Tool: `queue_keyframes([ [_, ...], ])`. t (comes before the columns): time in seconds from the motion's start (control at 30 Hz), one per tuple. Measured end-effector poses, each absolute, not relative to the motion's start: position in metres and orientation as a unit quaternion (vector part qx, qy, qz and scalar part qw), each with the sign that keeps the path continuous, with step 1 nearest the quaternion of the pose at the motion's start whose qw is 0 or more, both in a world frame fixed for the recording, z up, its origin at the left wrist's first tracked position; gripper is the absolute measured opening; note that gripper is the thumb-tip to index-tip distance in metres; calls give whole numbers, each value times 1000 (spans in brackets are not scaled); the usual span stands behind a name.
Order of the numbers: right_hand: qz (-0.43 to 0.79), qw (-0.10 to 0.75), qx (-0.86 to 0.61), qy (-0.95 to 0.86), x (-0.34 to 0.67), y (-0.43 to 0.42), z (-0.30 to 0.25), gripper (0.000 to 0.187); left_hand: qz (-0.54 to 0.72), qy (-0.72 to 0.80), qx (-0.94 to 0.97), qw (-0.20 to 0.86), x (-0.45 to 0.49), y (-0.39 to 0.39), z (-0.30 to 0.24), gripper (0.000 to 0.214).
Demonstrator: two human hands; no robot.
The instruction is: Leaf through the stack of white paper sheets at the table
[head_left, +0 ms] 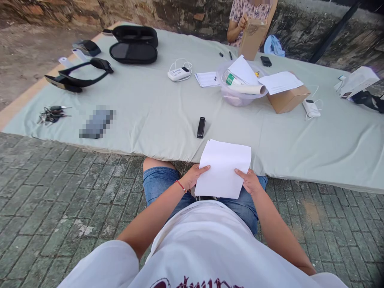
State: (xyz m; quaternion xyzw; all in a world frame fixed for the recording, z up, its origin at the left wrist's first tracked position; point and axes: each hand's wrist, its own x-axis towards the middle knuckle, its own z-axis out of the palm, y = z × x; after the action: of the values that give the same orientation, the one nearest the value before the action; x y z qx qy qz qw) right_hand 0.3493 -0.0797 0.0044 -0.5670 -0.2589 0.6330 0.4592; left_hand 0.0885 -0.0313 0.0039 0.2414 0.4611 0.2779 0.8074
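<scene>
A rough stone wall stands along the far side, beyond a long table spread with pale green cloth. We hold a few rectangular white paper sheets at the table's near edge, partly above our lap. Our left hand, with a red bracelet at the wrist, pinches their left edge, and our right hand pinches the right edge; both thumbs lie on top, the other fingers mostly hidden. Just beyond the sheets lies a small black oblong device. Farther right sits a round translucent plastic bowl; at the left lies a bunch of metal keys.
</scene>
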Motion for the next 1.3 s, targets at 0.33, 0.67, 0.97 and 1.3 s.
queue_keyframes([
  [0.33,426,511,-527,-528,381,-1,119,41,386,299,530,693,93,62,100,50],
  [0.67,406,521,-497,-563,382,20,109,39,404,307,605,614,100,91,130,61],
  [0.97,469,422,-499,-594,400,30,72,34,312,316,635,633,105,96,94,38],
  [1.3,457,466,-544,-528,392,36,74,55,323,329,671,580,106,100,98,69],
])
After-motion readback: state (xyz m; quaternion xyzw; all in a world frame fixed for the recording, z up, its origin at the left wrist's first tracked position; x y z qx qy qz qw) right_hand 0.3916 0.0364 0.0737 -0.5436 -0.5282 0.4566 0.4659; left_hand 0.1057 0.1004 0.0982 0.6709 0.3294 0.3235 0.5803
